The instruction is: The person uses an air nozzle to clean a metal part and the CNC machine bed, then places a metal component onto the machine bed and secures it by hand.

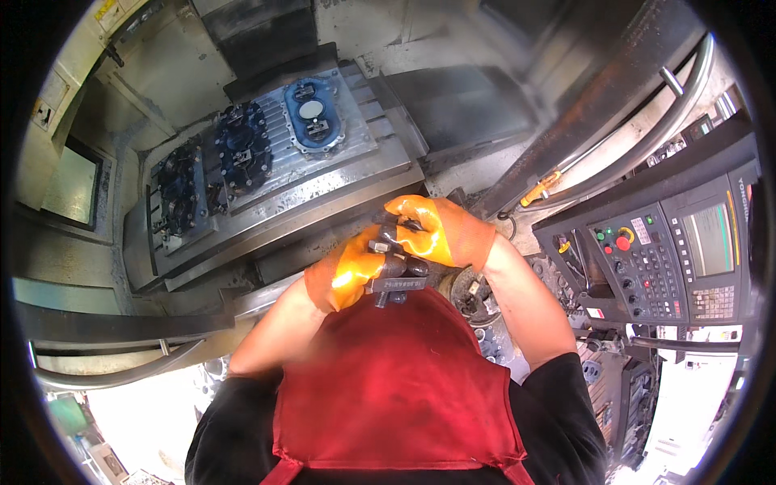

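Both my hands wear wet orange gloves and meet in front of my red apron. My left hand is closed round dark metal clamp pieces, among them a flat clamp bar with a threaded bolt sticking out below it. Curled over the upper end of this bundle, my right hand grips a dark clamp piece. The fingers and other parts hide how the pieces join. Beyond my hands, a machine table carries a blue-tinted metal fixture plate and two dark fixtures.
A control panel with a screen and buttons stands at the right. An orange-handled tool rests by the curved door handle. A round metal part lies near my right forearm. The machine's front sill runs along the left.
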Action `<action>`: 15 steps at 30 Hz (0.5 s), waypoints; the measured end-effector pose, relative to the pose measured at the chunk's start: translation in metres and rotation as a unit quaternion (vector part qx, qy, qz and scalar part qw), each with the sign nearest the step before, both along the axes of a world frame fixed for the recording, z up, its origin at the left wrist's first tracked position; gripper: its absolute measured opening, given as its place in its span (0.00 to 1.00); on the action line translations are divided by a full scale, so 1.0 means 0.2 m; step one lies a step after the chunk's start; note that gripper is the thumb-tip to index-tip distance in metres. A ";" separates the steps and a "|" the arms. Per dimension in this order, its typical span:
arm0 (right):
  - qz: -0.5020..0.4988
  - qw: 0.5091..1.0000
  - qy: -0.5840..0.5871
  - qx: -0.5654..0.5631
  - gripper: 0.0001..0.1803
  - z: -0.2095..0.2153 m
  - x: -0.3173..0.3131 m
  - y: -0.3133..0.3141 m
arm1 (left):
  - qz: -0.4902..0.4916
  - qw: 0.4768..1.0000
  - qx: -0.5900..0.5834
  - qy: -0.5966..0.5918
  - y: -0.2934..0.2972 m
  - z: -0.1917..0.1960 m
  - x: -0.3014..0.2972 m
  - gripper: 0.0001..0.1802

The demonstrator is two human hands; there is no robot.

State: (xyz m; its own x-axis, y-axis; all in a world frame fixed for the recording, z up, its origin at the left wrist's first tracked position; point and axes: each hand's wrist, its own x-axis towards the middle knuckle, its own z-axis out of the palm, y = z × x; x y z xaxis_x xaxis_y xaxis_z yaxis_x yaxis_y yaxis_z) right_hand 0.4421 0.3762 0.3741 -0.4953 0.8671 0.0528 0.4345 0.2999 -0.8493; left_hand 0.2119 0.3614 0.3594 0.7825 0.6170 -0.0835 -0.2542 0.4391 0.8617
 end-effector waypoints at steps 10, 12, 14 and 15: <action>-0.159 0.926 0.337 -0.068 0.13 0.07 -0.06 -0.18 | 0.065 0.996 -0.045 -0.033 0.00 0.09 0.00 0.22; -0.156 0.962 0.196 0.112 0.11 0.06 -0.05 -0.20 | 0.046 0.999 -0.001 0.010 0.02 0.14 -0.03 0.21; -0.098 0.969 0.137 0.182 0.10 0.05 -0.02 -0.21 | 0.027 0.995 0.082 0.045 0.03 0.17 -0.05 0.20; -0.096 0.970 0.148 0.168 0.11 0.04 -0.02 -0.21 | 0.014 0.990 0.123 0.063 0.04 0.18 -0.05 0.20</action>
